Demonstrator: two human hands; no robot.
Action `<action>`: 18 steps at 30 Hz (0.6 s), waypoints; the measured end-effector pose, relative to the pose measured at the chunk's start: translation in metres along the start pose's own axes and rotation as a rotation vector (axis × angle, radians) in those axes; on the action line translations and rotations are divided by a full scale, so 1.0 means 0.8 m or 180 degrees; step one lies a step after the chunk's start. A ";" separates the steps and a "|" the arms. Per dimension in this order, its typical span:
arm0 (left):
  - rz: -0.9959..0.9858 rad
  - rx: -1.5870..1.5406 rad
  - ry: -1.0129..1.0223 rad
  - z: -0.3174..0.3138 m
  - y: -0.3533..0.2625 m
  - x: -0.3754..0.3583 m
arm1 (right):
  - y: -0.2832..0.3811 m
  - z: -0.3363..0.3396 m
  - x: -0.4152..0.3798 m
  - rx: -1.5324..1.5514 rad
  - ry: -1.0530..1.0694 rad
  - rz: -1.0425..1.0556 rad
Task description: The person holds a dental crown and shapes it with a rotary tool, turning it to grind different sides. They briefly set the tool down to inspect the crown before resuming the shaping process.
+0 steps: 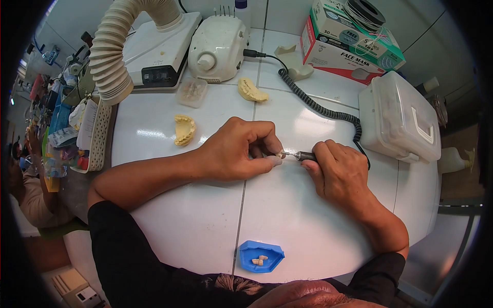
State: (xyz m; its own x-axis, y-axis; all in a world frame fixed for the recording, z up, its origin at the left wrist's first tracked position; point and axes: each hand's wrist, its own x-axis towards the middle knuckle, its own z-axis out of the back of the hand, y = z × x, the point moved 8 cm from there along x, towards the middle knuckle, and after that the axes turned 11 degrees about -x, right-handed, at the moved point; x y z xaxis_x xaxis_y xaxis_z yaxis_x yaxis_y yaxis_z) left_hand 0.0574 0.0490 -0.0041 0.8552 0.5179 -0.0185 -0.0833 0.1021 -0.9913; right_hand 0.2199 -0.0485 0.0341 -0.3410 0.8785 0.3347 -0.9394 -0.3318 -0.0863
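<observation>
My left hand (239, 149) is closed in a pinch on a small pale tooth-like piece (280, 154) above the white tiled table. From the right, my right hand (339, 172) grips a dark rotary handpiece (306, 156), its thin metal tip pointing left and meeting the small piece. A coiled black cord (328, 112) runs from behind my right hand to the white control unit (218, 49). Near the front edge, a blue tray (246, 263) holds several small tooth-like pieces (260, 260). Two yellowish dental models, one left (185, 130) and one farther back (251, 90), lie beyond my left hand.
A ribbed hose (110, 56) hangs over a white device (154, 51) at the back left, beside a small clear box (192, 92). Face mask boxes (349, 46) and a lidded white case (398, 118) stand right. A basket (100, 136) and another person (38, 200) are at left.
</observation>
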 end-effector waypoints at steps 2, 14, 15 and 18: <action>-0.0014 0.0014 -0.0001 0.000 0.000 0.000 | 0.001 0.000 0.000 -0.0018 0.0025 0.0016; -0.0025 0.0007 -0.0007 0.000 0.001 0.000 | 0.001 0.000 0.000 -0.0050 0.0077 0.0018; -0.0036 0.0002 -0.0017 0.000 0.002 0.000 | 0.001 0.000 0.000 -0.0056 0.0087 0.0012; -0.0019 0.0075 -0.0006 0.000 -0.001 0.000 | 0.002 0.001 0.001 -0.0029 0.0062 0.0044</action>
State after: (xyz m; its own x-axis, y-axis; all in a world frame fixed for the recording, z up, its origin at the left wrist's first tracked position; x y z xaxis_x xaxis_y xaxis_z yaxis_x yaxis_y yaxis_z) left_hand 0.0575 0.0487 -0.0031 0.8548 0.5188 -0.0124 -0.0903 0.1251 -0.9880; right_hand 0.2182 -0.0489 0.0350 -0.3546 0.8803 0.3151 -0.9348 -0.3409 -0.0994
